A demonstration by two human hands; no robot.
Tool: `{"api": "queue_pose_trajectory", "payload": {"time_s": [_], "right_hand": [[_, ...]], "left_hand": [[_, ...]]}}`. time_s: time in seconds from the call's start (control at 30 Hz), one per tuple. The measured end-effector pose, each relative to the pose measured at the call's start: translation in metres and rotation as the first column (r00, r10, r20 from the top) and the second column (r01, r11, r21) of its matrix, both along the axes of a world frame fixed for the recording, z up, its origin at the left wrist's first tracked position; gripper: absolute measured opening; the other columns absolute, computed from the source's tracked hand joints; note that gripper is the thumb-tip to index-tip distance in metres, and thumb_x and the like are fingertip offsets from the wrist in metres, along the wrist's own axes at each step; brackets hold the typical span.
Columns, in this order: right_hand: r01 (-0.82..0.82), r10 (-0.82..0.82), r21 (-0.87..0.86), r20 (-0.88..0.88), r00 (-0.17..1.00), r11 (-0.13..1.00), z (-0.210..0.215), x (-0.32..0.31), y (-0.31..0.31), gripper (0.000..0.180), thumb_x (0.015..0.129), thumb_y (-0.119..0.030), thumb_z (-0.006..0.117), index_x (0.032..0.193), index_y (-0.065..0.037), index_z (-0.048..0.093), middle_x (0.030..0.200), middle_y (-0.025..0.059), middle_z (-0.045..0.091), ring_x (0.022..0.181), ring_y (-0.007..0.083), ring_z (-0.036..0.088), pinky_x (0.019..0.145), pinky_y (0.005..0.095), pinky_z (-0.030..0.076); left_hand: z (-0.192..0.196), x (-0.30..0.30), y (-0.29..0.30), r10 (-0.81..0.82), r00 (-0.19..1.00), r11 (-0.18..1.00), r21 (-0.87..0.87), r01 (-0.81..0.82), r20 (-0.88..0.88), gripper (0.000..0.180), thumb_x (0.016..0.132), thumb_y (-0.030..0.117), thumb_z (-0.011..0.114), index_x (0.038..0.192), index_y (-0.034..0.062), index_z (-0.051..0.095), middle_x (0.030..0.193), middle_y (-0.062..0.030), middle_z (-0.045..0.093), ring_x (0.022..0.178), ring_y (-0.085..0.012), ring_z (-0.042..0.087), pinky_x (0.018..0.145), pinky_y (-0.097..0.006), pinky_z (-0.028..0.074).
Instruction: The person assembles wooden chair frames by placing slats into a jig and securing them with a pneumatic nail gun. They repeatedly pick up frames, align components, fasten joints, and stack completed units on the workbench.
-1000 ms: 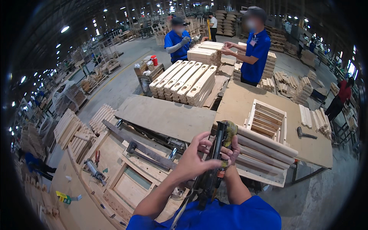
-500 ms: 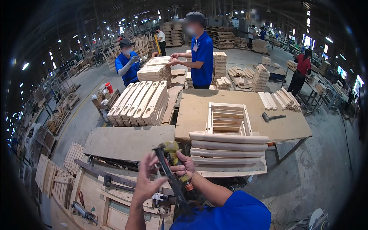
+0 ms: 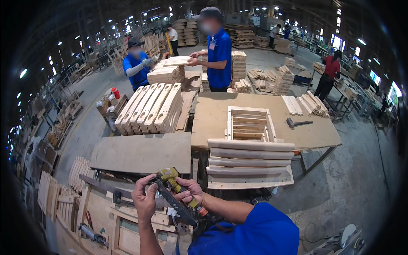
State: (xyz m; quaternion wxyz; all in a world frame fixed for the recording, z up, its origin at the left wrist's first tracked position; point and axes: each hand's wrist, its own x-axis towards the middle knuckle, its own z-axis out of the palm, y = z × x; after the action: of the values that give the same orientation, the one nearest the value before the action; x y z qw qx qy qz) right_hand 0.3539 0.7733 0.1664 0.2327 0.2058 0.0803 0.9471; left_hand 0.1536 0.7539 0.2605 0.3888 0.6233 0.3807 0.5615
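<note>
A yellow and black pneumatic nail gun (image 3: pixel 169 173) is tilted in front of me, above the lower workbench. My right hand (image 3: pixel 192 192) is wrapped round its yellow grip, above an orange hose fitting. At the gun's nose end, my left hand (image 3: pixel 145 199) has its fingers and thumb closed on the black part. The long black magazine (image 3: pixel 180 208) slants down toward my blue shirt. Beneath my left forearm lies a wooden frame (image 3: pixel 127 241) in a jig on the bench.
Stacked curved wooden slats (image 3: pixel 250 153) stand ahead on the right, before an assembled wooden frame (image 3: pixel 248 111). A hammer (image 3: pixel 298 123) lies on the brown table (image 3: pixel 208 123). Beyond a bare board (image 3: pixel 142 153) are slotted wooden pieces (image 3: pixel 148 108). Two co-workers in blue handle slats farther back.
My left hand, loosely spread beside the gun before, has closed its fingers on the nose end. The gun has tipped, its magazine slanting more. The whole view has shifted slightly.
</note>
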Motion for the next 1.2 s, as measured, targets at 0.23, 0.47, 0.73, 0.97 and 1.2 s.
{"api": "queue_pose_trajectory", "payload": {"time_s": [0.23,0.47,0.73,0.97,1.2], "right_hand": [[-0.081,0.063,0.096,0.177,0.982,0.992,-0.001,-0.007,-0.005,0.047,0.113,-0.037,0.052,0.150,-0.008,0.053,0.122,0.0124,0.069,0.055,0.0072,0.046,0.047,0.0241,0.046],[-0.202,0.060,0.373,0.358,0.932,0.906,0.029,-0.070,0.004,0.061,0.114,-0.046,0.047,0.152,0.001,0.047,0.109,0.0163,0.068,0.055,0.0105,0.048,0.050,0.0260,0.044],[-0.641,-0.636,0.765,0.528,0.562,0.069,0.086,-0.275,-0.009,0.025,0.108,-0.025,0.065,0.115,-0.001,0.065,0.068,0.0032,0.063,0.054,0.0110,0.058,0.051,0.0290,0.050],[-0.527,-0.581,0.411,-0.010,0.813,-0.744,0.025,-0.436,-0.007,0.044,0.094,-0.034,0.079,0.114,0.005,0.070,0.080,0.0173,0.073,0.070,0.0289,0.071,0.066,0.0408,0.056],[-0.372,-0.402,0.334,-0.024,0.915,-0.866,-0.024,-0.514,-0.010,0.038,0.094,-0.028,0.076,0.116,0.003,0.071,0.089,0.0247,0.075,0.082,0.0368,0.073,0.078,0.0451,0.057]], "left_hand": [[-0.034,-0.023,-0.028,0.213,0.977,0.971,0.120,-0.209,-0.027,0.026,0.097,0.002,0.070,0.122,0.0019,0.075,0.124,-0.0122,0.077,0.128,-0.0263,0.067,0.114,-0.043,0.050],[-0.030,-0.066,-0.076,0.258,0.866,0.964,-0.056,-0.260,0.427,0.023,0.111,0.017,0.063,0.126,0.0020,0.071,0.102,-0.0018,0.073,0.097,-0.0086,0.071,0.087,-0.027,0.057],[-0.130,-0.132,-0.135,0.669,0.419,0.736,-0.467,-0.490,0.614,0.038,0.118,0.035,0.047,0.133,0.0070,0.067,0.101,0.0017,0.069,0.092,-0.0074,0.065,0.085,-0.030,0.056],[-0.189,-0.213,-0.105,0.819,0.095,0.486,-0.594,-0.641,0.567,0.028,0.114,0.026,0.055,0.102,0.0033,0.065,0.087,-0.0002,0.064,0.074,-0.0089,0.060,0.073,-0.029,0.056],[-0.251,-0.281,-0.084,0.888,-0.083,0.276,-0.669,-0.690,0.453,0.027,0.110,0.024,0.058,0.113,0.0000,0.070,0.096,-0.0067,0.072,0.079,-0.0116,0.066,0.065,-0.028,0.057]]}}
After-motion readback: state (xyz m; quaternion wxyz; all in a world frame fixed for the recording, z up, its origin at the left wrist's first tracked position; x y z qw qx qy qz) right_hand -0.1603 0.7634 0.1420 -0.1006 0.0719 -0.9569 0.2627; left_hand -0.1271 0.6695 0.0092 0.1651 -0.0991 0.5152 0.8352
